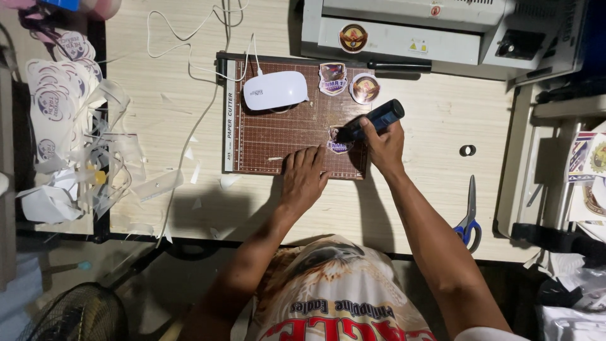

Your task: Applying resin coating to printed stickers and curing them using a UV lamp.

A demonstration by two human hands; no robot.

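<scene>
Gripping a dark bottle, the right hand dabs the badge below its tip while the flat, empty left hand steadies the cutter board; next comes careful spreading, I'd judge.

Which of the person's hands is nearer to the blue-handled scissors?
Right. The right hand, holding a dark bottle, is on the scissors' side of the table; the left hand lies flat farther away on the cutter board.
</scene>
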